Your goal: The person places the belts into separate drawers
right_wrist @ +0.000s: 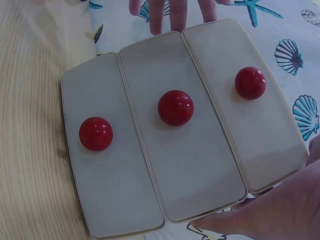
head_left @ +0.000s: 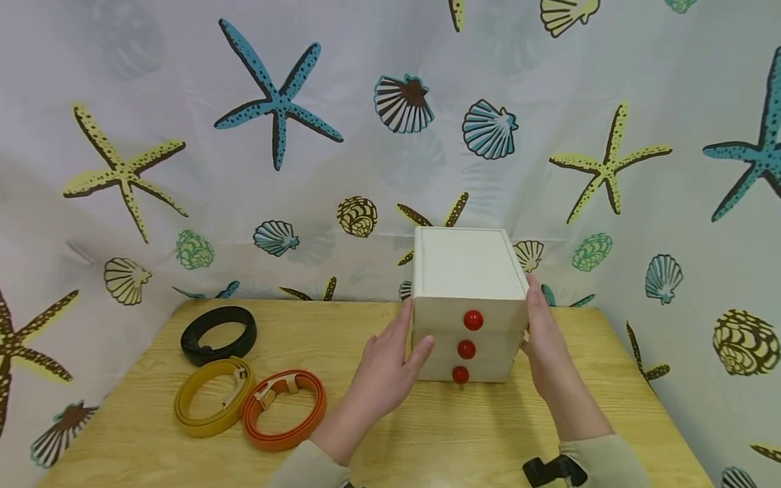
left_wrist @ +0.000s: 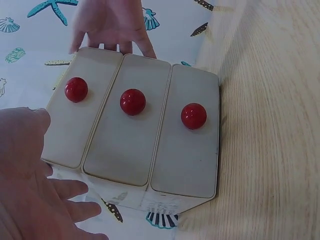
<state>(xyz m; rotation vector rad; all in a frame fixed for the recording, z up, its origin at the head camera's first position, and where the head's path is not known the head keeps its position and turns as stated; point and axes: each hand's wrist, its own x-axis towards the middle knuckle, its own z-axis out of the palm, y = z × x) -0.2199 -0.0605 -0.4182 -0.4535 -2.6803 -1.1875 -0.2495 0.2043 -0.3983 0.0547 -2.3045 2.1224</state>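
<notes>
A white box of three stacked drawers (head_left: 466,264) stands on the wooden table, its front facing me. Each drawer front carries one round red knob: top (head_left: 472,320), middle (head_left: 466,349) and bottom (head_left: 460,375). My left hand (head_left: 384,373) is at the box's left side, thumb apart from the fingers; in the left wrist view this hand (left_wrist: 35,185) has its fingers spread along that side. Against the right side lies my right hand (head_left: 547,349), with straight fingers reaching back along the wall. The right wrist view shows all three drawers pushed in flush.
Three coiled belts lie at the table's left: a black one (head_left: 190,347) at the back, a yellow one (head_left: 183,413) and an orange one (head_left: 274,442) nearer me. A white curtain (head_left: 342,169) printed with starfish and shells hangs behind the table (head_left: 439,447) and along its sides.
</notes>
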